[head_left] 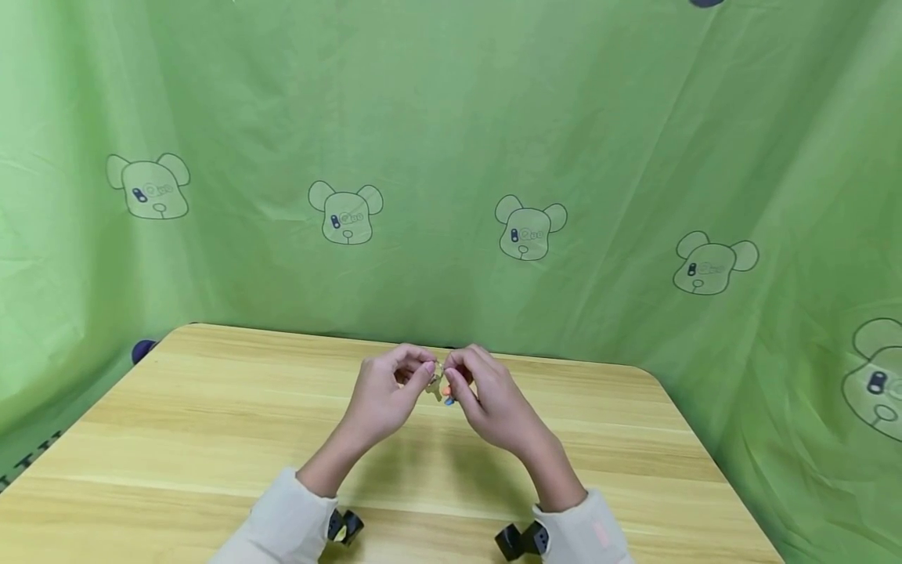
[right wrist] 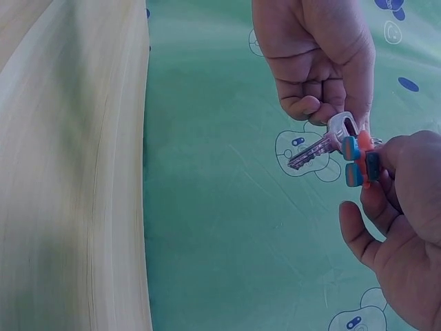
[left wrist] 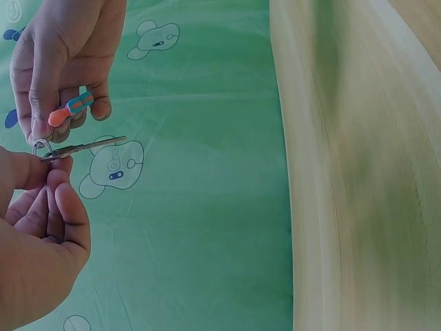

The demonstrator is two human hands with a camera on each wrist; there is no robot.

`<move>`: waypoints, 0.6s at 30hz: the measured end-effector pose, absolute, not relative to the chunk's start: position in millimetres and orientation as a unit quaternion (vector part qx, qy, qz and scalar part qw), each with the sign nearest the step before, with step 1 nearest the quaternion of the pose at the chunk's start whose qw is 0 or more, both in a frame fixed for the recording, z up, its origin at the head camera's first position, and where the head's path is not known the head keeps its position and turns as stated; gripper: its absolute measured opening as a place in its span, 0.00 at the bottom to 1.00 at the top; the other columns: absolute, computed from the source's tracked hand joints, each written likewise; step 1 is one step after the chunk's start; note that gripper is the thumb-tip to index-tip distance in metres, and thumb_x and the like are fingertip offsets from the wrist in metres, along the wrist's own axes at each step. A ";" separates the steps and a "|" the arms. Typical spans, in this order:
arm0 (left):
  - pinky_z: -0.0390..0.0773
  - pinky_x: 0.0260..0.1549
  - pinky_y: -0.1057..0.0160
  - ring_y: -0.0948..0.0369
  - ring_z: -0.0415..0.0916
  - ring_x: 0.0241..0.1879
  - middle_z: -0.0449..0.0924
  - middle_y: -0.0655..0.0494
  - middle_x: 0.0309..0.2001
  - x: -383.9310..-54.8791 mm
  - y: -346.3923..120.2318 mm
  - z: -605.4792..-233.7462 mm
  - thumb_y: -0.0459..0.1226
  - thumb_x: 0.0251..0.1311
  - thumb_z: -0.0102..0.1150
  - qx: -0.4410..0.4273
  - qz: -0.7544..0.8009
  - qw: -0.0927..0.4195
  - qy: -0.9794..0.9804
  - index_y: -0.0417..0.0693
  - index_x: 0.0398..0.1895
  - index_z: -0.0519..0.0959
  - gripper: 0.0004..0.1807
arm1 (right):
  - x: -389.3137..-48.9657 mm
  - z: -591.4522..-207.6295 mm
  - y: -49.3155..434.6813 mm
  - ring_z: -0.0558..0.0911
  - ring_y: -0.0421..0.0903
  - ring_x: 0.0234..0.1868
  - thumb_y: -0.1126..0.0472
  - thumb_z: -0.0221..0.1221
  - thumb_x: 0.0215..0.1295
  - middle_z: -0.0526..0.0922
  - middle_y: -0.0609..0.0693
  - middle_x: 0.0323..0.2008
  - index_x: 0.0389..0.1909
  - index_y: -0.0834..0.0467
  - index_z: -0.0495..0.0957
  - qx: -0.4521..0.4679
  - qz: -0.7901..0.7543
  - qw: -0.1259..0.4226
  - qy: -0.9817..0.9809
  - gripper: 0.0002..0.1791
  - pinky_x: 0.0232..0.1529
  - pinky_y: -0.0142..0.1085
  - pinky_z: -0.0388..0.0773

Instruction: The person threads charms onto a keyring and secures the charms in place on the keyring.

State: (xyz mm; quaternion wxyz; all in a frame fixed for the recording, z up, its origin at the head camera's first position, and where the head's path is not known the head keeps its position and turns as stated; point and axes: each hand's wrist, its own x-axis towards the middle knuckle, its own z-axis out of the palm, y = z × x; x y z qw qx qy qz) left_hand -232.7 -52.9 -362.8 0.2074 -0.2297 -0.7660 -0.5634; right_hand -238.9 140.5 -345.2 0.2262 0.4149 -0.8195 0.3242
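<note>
My left hand (head_left: 384,395) and right hand (head_left: 496,403) meet above the far half of the table. A silver metal key (right wrist: 313,152) hangs between them, its head pinched by the left thumb and fingers. At the key's head is a small wire key ring (left wrist: 41,145), which the right thumb and fingertips pinch. An orange and blue charm (left wrist: 72,108) dangles by the right fingers; in the right wrist view it covers part of the ring. Fingertips hide where key and ring join.
The light wooden table (head_left: 211,423) lies below both hands. A green curtain (head_left: 437,157) printed with bear heads hangs behind its far edge and along the right. Small black devices (head_left: 521,540) sit at both cuffs.
</note>
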 end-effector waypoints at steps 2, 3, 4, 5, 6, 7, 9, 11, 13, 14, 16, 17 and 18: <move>0.81 0.32 0.64 0.60 0.80 0.28 0.86 0.60 0.30 -232.9 -53.0 -363.3 0.33 0.70 0.63 -0.227 -0.565 0.207 -0.766 0.41 0.42 0.84 0.04 | -238.4 -345.1 140.3 0.75 0.38 0.35 0.68 0.54 0.77 0.74 0.45 0.34 0.44 0.62 0.76 0.415 0.324 0.225 -0.820 0.03 0.33 0.31 0.76; 0.81 0.32 0.64 0.60 0.80 0.28 0.86 0.60 0.30 -232.8 -53.0 -363.4 0.33 0.70 0.63 -0.226 -0.566 0.207 -0.765 0.41 0.42 0.84 0.04 | -238.2 -345.1 140.2 0.75 0.38 0.35 0.68 0.54 0.77 0.74 0.45 0.34 0.44 0.61 0.76 0.414 0.325 0.224 -0.820 0.03 0.33 0.31 0.77; 0.81 0.32 0.64 0.60 0.80 0.28 0.86 0.59 0.30 -232.9 -53.1 -363.6 0.33 0.70 0.63 -0.224 -0.567 0.207 -0.765 0.40 0.42 0.84 0.05 | -238.1 -345.2 140.0 0.75 0.38 0.35 0.69 0.54 0.77 0.74 0.45 0.34 0.44 0.61 0.76 0.414 0.325 0.223 -0.821 0.03 0.33 0.31 0.77; 0.81 0.32 0.64 0.60 0.80 0.28 0.86 0.59 0.30 -233.0 -53.1 -363.7 0.33 0.70 0.63 -0.223 -0.568 0.208 -0.765 0.40 0.42 0.84 0.05 | -238.1 -345.4 139.9 0.75 0.38 0.35 0.69 0.54 0.76 0.74 0.45 0.34 0.44 0.61 0.76 0.413 0.326 0.222 -0.821 0.03 0.33 0.31 0.77; 0.80 0.31 0.64 0.60 0.80 0.28 0.85 0.60 0.29 -232.8 -53.0 -363.5 0.33 0.70 0.63 -0.221 -0.568 0.207 -0.765 0.41 0.42 0.84 0.04 | -238.2 -345.7 139.8 0.75 0.38 0.35 0.69 0.54 0.76 0.74 0.45 0.34 0.44 0.61 0.76 0.413 0.326 0.222 -0.821 0.03 0.33 0.31 0.77; 0.80 0.31 0.64 0.62 0.79 0.28 0.85 0.60 0.29 -232.4 -52.9 -363.1 0.33 0.70 0.63 -0.219 -0.569 0.207 -0.765 0.42 0.42 0.84 0.04 | -238.1 -346.0 139.8 0.75 0.38 0.35 0.69 0.54 0.76 0.74 0.45 0.34 0.44 0.61 0.76 0.412 0.326 0.222 -0.821 0.03 0.33 0.31 0.77; 0.80 0.30 0.64 0.62 0.78 0.27 0.85 0.60 0.29 -232.0 -52.6 -362.7 0.33 0.70 0.63 -0.217 -0.571 0.206 -0.764 0.44 0.42 0.84 0.03 | -238.3 -346.7 139.8 0.75 0.38 0.35 0.69 0.54 0.76 0.74 0.45 0.34 0.44 0.61 0.76 0.411 0.328 0.221 -0.821 0.03 0.33 0.31 0.77; 0.79 0.30 0.65 0.63 0.78 0.27 0.85 0.60 0.29 -232.1 -52.3 -362.4 0.32 0.70 0.62 -0.215 -0.574 0.204 -0.763 0.45 0.41 0.84 0.03 | -238.6 -347.4 139.9 0.75 0.38 0.34 0.69 0.55 0.76 0.74 0.45 0.34 0.44 0.62 0.76 0.409 0.327 0.223 -0.822 0.03 0.33 0.31 0.76; 0.79 0.29 0.65 0.62 0.78 0.27 0.85 0.59 0.29 -232.4 -52.2 -362.7 0.32 0.69 0.62 -0.216 -0.578 0.202 -0.761 0.45 0.41 0.84 0.03 | -238.8 -347.5 140.0 0.75 0.38 0.34 0.69 0.54 0.76 0.74 0.45 0.34 0.44 0.61 0.77 0.408 0.327 0.223 -0.823 0.03 0.32 0.31 0.76; 0.79 0.29 0.65 0.62 0.78 0.27 0.85 0.59 0.29 -232.7 -52.2 -362.9 0.31 0.69 0.62 -0.217 -0.579 0.201 -0.760 0.45 0.41 0.84 0.03 | -239.1 -347.5 140.1 0.75 0.38 0.34 0.69 0.54 0.76 0.74 0.45 0.34 0.44 0.61 0.77 0.408 0.327 0.223 -0.823 0.03 0.32 0.31 0.76; 0.79 0.29 0.65 0.62 0.78 0.27 0.85 0.58 0.29 -233.2 -52.2 -363.1 0.31 0.69 0.62 -0.218 -0.580 0.199 -0.759 0.44 0.41 0.83 0.03 | -239.3 -347.1 140.2 0.75 0.38 0.34 0.69 0.54 0.76 0.74 0.45 0.34 0.44 0.61 0.77 0.407 0.327 0.222 -0.823 0.03 0.32 0.31 0.76; 0.78 0.29 0.65 0.62 0.78 0.27 0.85 0.58 0.29 -233.4 -52.3 -363.3 0.31 0.69 0.62 -0.219 -0.581 0.197 -0.759 0.44 0.42 0.83 0.03 | -239.5 -346.9 140.1 0.75 0.38 0.34 0.69 0.54 0.76 0.74 0.45 0.34 0.44 0.61 0.77 0.407 0.327 0.222 -0.824 0.03 0.32 0.31 0.76; 0.79 0.29 0.65 0.62 0.78 0.27 0.85 0.58 0.29 -233.4 -52.3 -363.5 0.31 0.69 0.62 -0.219 -0.583 0.195 -0.758 0.44 0.42 0.83 0.03 | -239.5 -346.7 140.1 0.75 0.38 0.34 0.69 0.54 0.76 0.74 0.45 0.34 0.44 0.61 0.77 0.406 0.328 0.221 -0.824 0.03 0.32 0.31 0.76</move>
